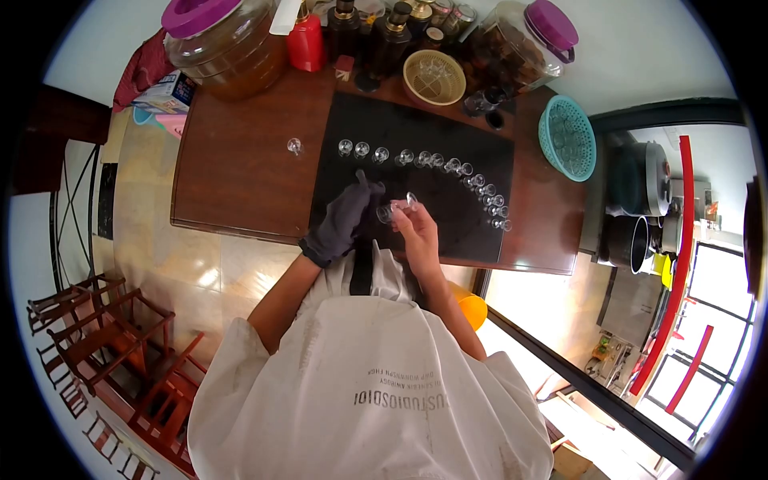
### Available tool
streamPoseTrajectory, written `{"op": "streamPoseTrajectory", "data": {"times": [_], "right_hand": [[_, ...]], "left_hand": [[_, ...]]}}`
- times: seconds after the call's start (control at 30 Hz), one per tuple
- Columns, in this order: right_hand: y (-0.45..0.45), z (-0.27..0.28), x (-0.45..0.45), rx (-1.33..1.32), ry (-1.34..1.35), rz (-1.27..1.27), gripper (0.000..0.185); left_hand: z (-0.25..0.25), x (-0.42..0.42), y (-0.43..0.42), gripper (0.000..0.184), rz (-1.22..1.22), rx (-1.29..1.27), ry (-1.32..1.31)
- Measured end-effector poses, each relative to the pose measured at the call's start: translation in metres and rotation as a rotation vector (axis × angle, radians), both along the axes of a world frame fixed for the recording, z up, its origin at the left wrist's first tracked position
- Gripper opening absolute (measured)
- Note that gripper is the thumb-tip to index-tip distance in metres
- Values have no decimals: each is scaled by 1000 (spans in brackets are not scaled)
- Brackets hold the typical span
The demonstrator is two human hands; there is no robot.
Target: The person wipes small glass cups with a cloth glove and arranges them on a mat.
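My right hand [417,232], bare, has its fingers closed on a small clear glass [387,214] above the near part of the black mat [448,236]. My left hand [350,214] wears a dark glove and is just left of that glass; a dark cloth-like tip rises above its fingers, and what it holds, if anything, cannot be made out. Beyond both hands, several small glasses [381,154] form a curved row across the mat, bending down toward its right edge. One more glass [294,146] is on the brown wood left of the mat.
Along the back are a large jar [228,56], a red bottle [305,44], dark bottles [389,40], a tan basket [434,78] and a second jar [520,44]. A turquoise basket [567,138] holding glassware is at the table's right. An orange bucket [469,306] is below the near edge.
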State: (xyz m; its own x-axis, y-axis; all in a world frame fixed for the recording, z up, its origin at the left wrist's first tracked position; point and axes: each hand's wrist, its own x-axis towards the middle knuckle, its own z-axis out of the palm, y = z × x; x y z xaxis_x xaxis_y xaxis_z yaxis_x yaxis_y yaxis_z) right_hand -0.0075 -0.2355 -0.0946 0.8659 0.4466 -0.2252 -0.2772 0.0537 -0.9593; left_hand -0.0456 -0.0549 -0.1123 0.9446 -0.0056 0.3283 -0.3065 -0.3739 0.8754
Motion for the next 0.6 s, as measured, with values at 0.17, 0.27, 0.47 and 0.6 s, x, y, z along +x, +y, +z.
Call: {"op": "streamPoseTrajectory", "data": {"times": [0.17,0.27,0.47,0.6], "right_hand": [[8,-1,-6,14,2,14,24],[8,3,-7,-166,-108,76,30],[6,2,-6,-136,-223,42,34],[5,5,-3,-177,-402,45,31]], "left_hand": [[-20,-6,1,66,-147,-100,139],[-32,-10,0,67,-105,286,-70],[-38,-13,0,69,17,340,-122],[-44,-14,0,76,56,358,-80]]}}
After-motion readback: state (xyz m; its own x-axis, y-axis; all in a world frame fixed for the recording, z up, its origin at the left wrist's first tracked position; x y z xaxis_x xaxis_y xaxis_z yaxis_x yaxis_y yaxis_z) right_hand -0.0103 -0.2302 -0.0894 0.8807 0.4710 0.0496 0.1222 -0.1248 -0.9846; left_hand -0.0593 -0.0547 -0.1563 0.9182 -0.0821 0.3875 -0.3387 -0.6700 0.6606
